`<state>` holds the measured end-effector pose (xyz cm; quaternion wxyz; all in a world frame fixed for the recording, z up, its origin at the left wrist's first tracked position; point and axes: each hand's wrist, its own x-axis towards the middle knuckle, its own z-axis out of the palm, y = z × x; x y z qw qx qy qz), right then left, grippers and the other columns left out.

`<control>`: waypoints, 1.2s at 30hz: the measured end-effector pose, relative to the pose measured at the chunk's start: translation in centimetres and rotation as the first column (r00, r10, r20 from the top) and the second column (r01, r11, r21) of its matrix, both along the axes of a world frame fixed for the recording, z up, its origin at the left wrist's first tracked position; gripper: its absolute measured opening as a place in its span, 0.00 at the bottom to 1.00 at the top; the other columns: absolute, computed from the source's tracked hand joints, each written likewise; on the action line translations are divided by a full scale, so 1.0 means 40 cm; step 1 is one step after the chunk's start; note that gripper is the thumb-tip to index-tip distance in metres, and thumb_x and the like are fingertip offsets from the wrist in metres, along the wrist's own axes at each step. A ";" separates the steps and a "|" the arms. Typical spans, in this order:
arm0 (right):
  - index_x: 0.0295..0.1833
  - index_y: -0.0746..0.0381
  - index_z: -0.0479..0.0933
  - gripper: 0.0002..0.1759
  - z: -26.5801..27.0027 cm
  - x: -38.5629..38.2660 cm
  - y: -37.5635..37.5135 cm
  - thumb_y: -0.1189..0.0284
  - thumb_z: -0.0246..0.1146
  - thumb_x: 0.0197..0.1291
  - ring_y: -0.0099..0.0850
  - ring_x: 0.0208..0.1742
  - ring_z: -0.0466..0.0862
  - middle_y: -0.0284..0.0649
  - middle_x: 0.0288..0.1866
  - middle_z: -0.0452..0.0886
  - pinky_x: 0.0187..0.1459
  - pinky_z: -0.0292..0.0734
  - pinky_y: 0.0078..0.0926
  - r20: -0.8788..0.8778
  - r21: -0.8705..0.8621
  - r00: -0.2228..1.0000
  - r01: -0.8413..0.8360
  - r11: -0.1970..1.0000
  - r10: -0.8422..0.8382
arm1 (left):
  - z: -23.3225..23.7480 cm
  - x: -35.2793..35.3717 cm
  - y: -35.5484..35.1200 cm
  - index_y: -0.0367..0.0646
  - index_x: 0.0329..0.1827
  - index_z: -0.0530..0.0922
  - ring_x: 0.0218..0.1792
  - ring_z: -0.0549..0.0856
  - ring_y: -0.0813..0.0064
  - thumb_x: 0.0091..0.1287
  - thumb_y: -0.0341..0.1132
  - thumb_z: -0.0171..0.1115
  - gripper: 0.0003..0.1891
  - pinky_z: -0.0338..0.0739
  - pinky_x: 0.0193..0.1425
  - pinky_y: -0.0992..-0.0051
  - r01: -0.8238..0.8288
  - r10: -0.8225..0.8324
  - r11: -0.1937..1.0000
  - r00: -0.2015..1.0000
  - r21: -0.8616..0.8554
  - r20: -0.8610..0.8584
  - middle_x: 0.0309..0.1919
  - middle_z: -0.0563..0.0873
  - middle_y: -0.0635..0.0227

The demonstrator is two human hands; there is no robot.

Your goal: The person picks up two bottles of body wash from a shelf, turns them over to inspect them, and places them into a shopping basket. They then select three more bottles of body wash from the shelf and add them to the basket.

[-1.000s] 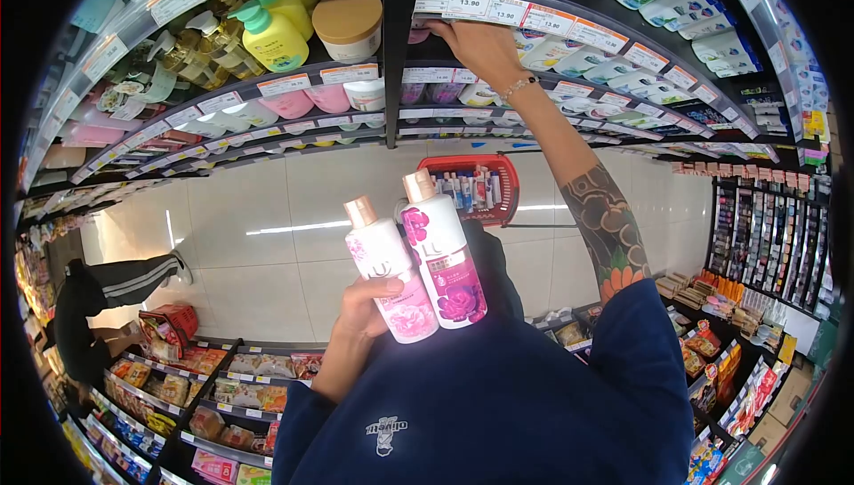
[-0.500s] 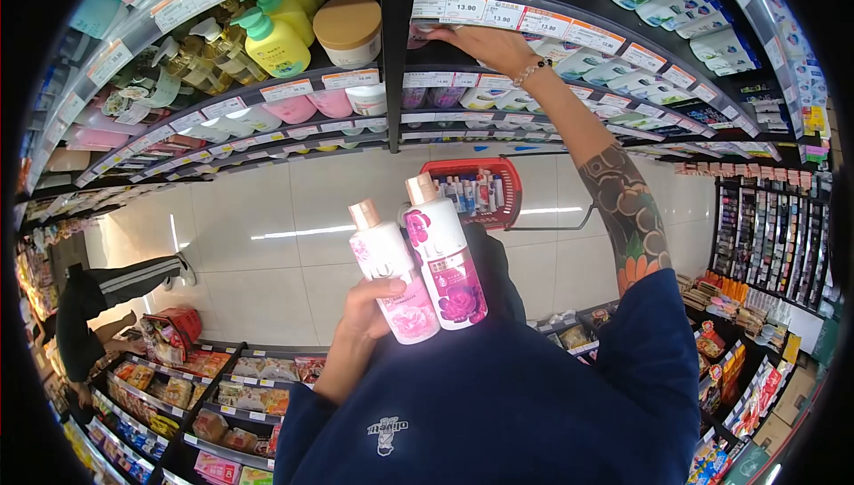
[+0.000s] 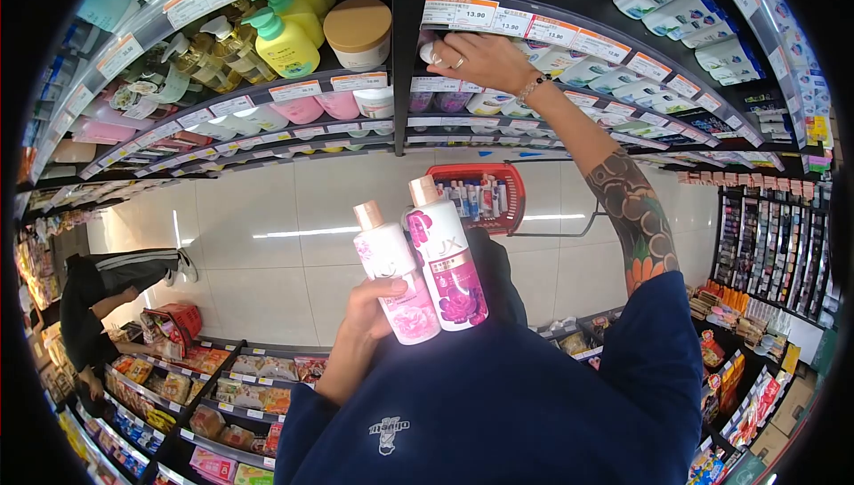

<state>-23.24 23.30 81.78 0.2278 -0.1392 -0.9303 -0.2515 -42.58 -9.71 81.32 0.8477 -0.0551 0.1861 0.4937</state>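
Note:
My left hand (image 3: 366,312) is closed around two Lux bottles in front of my chest. One is a pale pink bottle (image 3: 411,316) with a rose-gold cap, under my thumb. Leaning beside it is a white bottle with purple flowers (image 3: 458,294), also rose-gold capped. Up at the shelf, my right hand (image 3: 480,60) reaches in below orange-edged price tags. Its fingers curl around a bottle whose white end (image 3: 429,52) shows at the fingertips; the rest of that bottle is hidden. Purple bottles (image 3: 452,101) stand on the shelf level below this hand.
A red shopping basket (image 3: 514,196) holding several bottles sits on the tiled floor. A black upright (image 3: 406,40) divides the shelves; pump bottles (image 3: 286,49) and a brown-lidded jar (image 3: 358,32) stand left of it. Another person (image 3: 84,307) bends by food shelves at left, near a red basket (image 3: 178,325).
My right hand has drawn back slightly from under the shelf edge, and a white bottle end now shows at its fingers. My left hand keeps hold of both bottles.

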 end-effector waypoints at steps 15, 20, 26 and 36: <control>0.37 0.58 0.75 0.18 0.128 0.032 -0.164 0.58 0.70 0.50 0.29 0.28 0.78 0.34 0.28 0.77 0.30 0.74 0.27 -0.119 -0.246 0.989 0.057 0.968 -0.089 | -0.030 -0.020 0.009 0.32 0.55 0.71 0.43 0.85 0.59 0.55 0.29 0.58 0.23 0.79 0.52 0.60 -0.026 0.020 0.997 0.995 -0.066 -0.094 0.43 0.82 0.51; 0.36 0.58 0.74 0.21 0.234 0.069 -0.247 0.59 0.75 0.43 0.32 0.25 0.77 0.35 0.27 0.74 0.27 0.74 0.27 -0.346 -0.361 0.916 0.070 0.930 -0.203 | -0.090 -0.059 -0.001 0.31 0.59 0.68 0.49 0.83 0.57 0.61 0.34 0.58 0.25 0.77 0.57 0.58 -0.045 0.045 0.999 0.999 -0.030 0.003 0.49 0.80 0.49; 0.36 0.60 0.75 0.21 0.385 0.097 -0.365 0.65 0.77 0.40 0.32 0.25 0.76 0.36 0.28 0.76 0.28 0.74 0.25 -0.335 -0.691 0.910 -0.060 0.721 -0.246 | -0.086 -0.038 0.058 0.35 0.61 0.68 0.50 0.82 0.59 0.65 0.40 0.56 0.25 0.76 0.58 0.58 -0.098 0.098 0.995 0.994 0.021 -0.050 0.51 0.80 0.52; 0.34 0.60 0.74 0.16 0.375 0.032 -0.431 0.69 0.74 0.44 0.22 0.27 0.75 0.31 0.29 0.76 0.29 0.70 0.22 -0.144 -0.985 0.978 -0.128 0.116 -0.150 | -0.101 0.052 0.077 0.39 0.68 0.62 0.61 0.76 0.58 0.69 0.51 0.52 0.31 0.70 0.65 0.56 0.116 -0.118 0.993 0.987 0.023 0.105 0.61 0.74 0.52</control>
